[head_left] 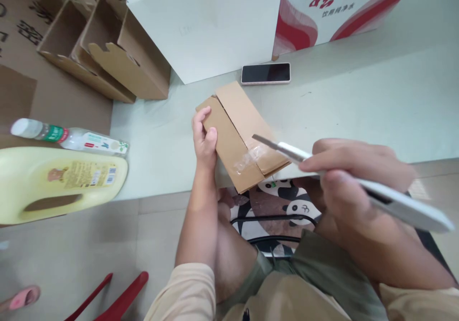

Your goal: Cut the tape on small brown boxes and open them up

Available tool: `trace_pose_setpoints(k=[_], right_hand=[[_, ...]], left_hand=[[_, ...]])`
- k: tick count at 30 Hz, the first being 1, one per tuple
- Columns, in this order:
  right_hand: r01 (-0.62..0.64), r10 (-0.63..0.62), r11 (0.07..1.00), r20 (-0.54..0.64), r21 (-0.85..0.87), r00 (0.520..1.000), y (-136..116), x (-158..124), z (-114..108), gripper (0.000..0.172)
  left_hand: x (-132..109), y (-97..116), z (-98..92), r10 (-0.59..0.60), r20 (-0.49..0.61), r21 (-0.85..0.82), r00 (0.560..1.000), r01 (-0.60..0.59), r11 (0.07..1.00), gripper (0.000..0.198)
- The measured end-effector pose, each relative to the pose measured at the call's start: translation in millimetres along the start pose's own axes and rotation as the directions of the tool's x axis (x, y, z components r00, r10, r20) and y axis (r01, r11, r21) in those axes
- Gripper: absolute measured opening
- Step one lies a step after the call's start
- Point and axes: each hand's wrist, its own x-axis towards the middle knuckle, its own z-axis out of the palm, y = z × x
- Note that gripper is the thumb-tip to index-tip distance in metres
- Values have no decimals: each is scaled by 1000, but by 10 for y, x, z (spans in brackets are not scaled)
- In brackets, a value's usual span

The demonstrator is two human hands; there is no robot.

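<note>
A small brown cardboard box (229,144) with clear tape across the seam at its near end lies tilted at the table's front edge. My left hand (205,137) grips its left side, thumb and a finger on the top face. In my right hand (353,177) is a white-handled utility knife (294,153), its blade out and pointing left. The blade tip hovers over or close to the taped end; whether it touches the cardboard I cannot tell. The right fingers are wrapped round the handle.
A phone (266,73) lies behind the box on the pale table (344,106). White boxes (208,25) stand at the back. Open cardboard holders (125,53), a plastic bottle (89,141) and a yellow jug (68,173) are on the left. Below are a panda-print seat and red legs.
</note>
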Motion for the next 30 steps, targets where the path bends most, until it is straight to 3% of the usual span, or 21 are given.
trace_pose_setpoints(k=[3, 7, 11, 19, 27, 30], right_hand=[[79, -75, 996, 112, -33, 991, -163, -10, -6, 18], [11, 32, 976, 193, -217, 981, -269, 5, -36, 23], [167, -117, 966, 245, -196, 963, -200, 29, -28, 21], [278, -233, 940, 222, -197, 947, 115, -56, 134, 15], [260, -202, 944, 268, -203, 942, -56, -45, -81, 13], [287, -247, 939, 209, -190, 946, -69, -44, -86, 15]], left_hand=[[-28, 22, 17, 50, -30, 11, 998, -50, 999, 59], [-55, 50, 67, 74, -68, 49, 995, -71, 996, 59], [-50, 63, 123, 68, -75, 53, 995, -64, 997, 58], [-60, 86, 172, 4, -76, 86, 997, 2, 996, 64], [-69, 80, 182, 34, -92, 89, 995, -26, 996, 60], [-68, 77, 194, 10, -103, 113, 995, 2, 994, 60]])
